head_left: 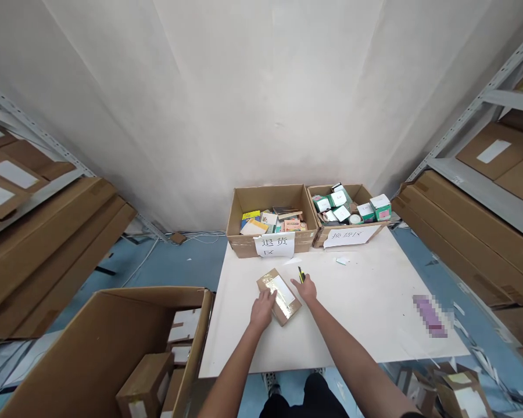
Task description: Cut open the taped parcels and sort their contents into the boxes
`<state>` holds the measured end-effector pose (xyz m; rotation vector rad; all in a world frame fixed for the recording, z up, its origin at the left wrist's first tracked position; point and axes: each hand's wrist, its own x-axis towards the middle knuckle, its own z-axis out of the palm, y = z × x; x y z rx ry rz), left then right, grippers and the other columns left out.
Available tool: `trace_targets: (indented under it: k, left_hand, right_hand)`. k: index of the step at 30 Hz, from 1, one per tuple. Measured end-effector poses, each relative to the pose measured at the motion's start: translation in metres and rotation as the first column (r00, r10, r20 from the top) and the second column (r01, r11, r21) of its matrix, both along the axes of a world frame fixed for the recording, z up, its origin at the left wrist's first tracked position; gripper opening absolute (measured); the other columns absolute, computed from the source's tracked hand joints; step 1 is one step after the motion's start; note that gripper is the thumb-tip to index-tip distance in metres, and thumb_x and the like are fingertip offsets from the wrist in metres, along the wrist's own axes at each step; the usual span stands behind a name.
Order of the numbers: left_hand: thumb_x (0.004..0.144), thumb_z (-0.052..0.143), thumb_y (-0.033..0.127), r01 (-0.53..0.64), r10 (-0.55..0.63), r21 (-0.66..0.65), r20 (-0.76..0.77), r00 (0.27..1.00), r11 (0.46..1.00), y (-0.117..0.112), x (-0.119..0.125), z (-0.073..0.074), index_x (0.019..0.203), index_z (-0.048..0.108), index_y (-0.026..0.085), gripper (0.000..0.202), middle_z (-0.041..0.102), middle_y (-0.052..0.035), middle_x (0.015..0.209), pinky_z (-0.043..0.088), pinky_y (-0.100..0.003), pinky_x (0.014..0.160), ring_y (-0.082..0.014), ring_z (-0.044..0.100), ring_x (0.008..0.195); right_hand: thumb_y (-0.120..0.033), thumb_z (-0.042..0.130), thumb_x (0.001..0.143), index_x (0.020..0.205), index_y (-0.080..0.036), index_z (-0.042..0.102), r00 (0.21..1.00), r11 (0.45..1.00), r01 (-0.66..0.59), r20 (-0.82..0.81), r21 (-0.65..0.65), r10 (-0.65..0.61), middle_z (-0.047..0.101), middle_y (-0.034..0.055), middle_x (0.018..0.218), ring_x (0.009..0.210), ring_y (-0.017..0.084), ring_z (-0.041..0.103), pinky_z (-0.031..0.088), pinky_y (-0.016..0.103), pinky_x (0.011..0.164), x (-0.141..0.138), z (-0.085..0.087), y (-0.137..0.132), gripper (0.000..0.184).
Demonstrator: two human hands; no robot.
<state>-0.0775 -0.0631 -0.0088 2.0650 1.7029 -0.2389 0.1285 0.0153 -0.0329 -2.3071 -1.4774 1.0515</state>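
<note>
Lying flat, parcel (284,309): just below frame centre, on the table, set askew; taped brown cardboard, white label (286,291) on top.
Left hand (261,310): fingertips on parcel top at label's edge, fingers slightly spread.
Right hand (305,288): wrapped around a yellow-and-black cutter (302,275), just beside parcel's right edge.
Table (353,325): white top, centre to lower right; paper scraps beyond right hand, pixelated purple item (431,316) at right end.
Open boxes (244,248): two, cardboard, along table's back edge; small packages in both, handwritten sheets on fronts.
Large carton (70,348): lower left, smaller boxes inside.
Racks (499,98): metal, loaded with cardboard boxes, left and right sides of frame.
Floor (169,264): blue; cables at left, cartons (457,389) lower right.
Wall (265,116): pale, upper centre.
Arms: up from bottom edge, left leaning right, right leaning left, converging near parcel.
</note>
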Motion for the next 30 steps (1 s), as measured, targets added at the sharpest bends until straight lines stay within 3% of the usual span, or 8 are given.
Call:
trace_targets:
  k: [3, 6, 9, 13, 15, 18, 23, 30]
  left_hand:
    - [0.08, 0.064, 0.011, 0.149, -0.15, -0.02, -0.051, 0.987, 0.989, 0.032, -0.007, 0.0, 0.167, 0.024, 0.031, 0.098, 0.012, -0.0075, 0.178, 0.034, -0.048, 0.122, -0.0324, 0.007, 0.163]
    - [0.072, 0.08, 0.022, 0.198, -0.2, -0.058, -0.041, 0.979, 0.979, 0.047, -0.003, -0.01, 0.167, 0.023, 0.033, 0.111, 0.01, -0.0075, 0.178, 0.03, -0.049, 0.124, -0.0344, 0.007, 0.163]
    - [0.068, 0.086, 0.036, 0.047, -0.049, -0.02, -0.079, 0.996, 0.999, 0.039, 0.026, -0.023, 0.168, 0.019, 0.036, 0.12, 0.013, -0.0084, 0.177, 0.032, -0.054, 0.122, -0.0384, 0.013, 0.162]
    - [0.086, 0.072, 0.052, -0.215, 0.224, 0.069, -0.166, 0.96, 0.974, 0.01, 0.104, -0.034, 0.167, 0.026, 0.03, 0.096, 0.026, -0.0184, 0.173, 0.033, -0.066, 0.117, -0.0481, 0.029, 0.154]
    - [0.092, 0.065, 0.052, -0.24, 0.251, 0.085, -0.161, 0.954, 0.967, -0.001, 0.141, -0.035, 0.165, 0.032, 0.027, 0.084, 0.032, -0.0209, 0.17, 0.032, -0.066, 0.117, -0.0474, 0.035, 0.15]
    - [0.096, 0.06, 0.051, -0.239, 0.251, 0.113, -0.109, 0.962, 0.964, -0.009, 0.17, -0.036, 0.166, 0.032, 0.025, 0.079, 0.034, -0.0211, 0.169, 0.028, -0.066, 0.12, -0.0444, 0.027, 0.155]
    - [0.098, 0.05, 0.064, -0.251, 0.261, 0.094, -0.116, 0.958, 0.963, -0.007, 0.167, -0.045, 0.167, 0.027, 0.03, 0.08, 0.023, -0.0137, 0.175, 0.027, -0.064, 0.123, -0.0429, 0.014, 0.16]
    - [0.099, 0.045, 0.067, -0.225, 0.23, 0.05, -0.129, 0.965, 0.973, -0.004, 0.164, -0.043, 0.168, 0.024, 0.03, 0.081, 0.02, -0.0099, 0.176, 0.025, -0.06, 0.126, -0.042, 0.011, 0.161]
  right_hand:
    - [-0.068, 0.074, 0.081, 0.114, -0.021, 0.058, 0.999, 0.998, 0.014, -0.038, -0.065, -0.017, 0.074, 0.0176, 0.116, 0.111, 0.034, 0.073, 0.053, 0.035, 0.083, 0.014, -0.024, -0.044, 0.06]
    - [-0.073, 0.071, 0.081, 0.106, -0.022, 0.06, 0.99, 0.994, 0.013, -0.141, -0.105, -0.028, 0.075, 0.0155, 0.114, 0.111, 0.032, 0.073, 0.053, 0.033, 0.084, 0.022, -0.043, -0.066, 0.058]
    - [-0.07, 0.07, 0.083, 0.105, -0.023, 0.059, 0.991, 0.996, 0.029, -0.13, -0.088, -0.041, 0.074, 0.0141, 0.115, 0.111, 0.03, 0.072, 0.053, 0.031, 0.08, 0.037, -0.039, -0.044, 0.053]
    - [-0.059, 0.079, 0.081, 0.109, -0.021, 0.057, 0.999, 0.995, 0.005, -0.048, -0.103, -0.01, 0.074, 0.0157, 0.113, 0.108, 0.03, 0.072, 0.051, 0.029, 0.076, 0.078, -0.01, 0.016, 0.052]
    - [-0.055, 0.074, 0.088, 0.108, -0.021, 0.056, 0.999, 0.997, -0.001, -0.041, -0.079, -0.002, 0.074, 0.0136, 0.108, 0.102, 0.027, 0.073, 0.05, 0.027, 0.073, 0.105, -0.003, 0.032, 0.043]
    - [-0.057, 0.05, 0.103, 0.102, -0.022, 0.055, 0.988, 0.994, 0.01, -0.155, -0.113, -0.028, 0.071, 0.0054, 0.084, 0.072, 0.019, 0.071, 0.048, 0.024, 0.061, 0.146, -0.006, 0.026, 0.036]
    - [-0.061, 0.038, 0.106, 0.084, -0.023, 0.05, 0.908, 0.975, -0.093, -0.418, -0.202, 0.0, 0.052, -0.0061, 0.052, 0.04, 0.012, 0.052, 0.041, 0.022, 0.047, 0.19, -0.02, -0.014, 0.045]
    - [-0.069, 0.048, 0.099, 0.076, -0.024, 0.047, 0.841, 0.966, -0.177, -0.538, -0.191, 0.047, 0.048, -0.0072, 0.049, 0.037, 0.011, 0.048, 0.039, 0.022, 0.044, 0.186, -0.023, -0.017, 0.05]
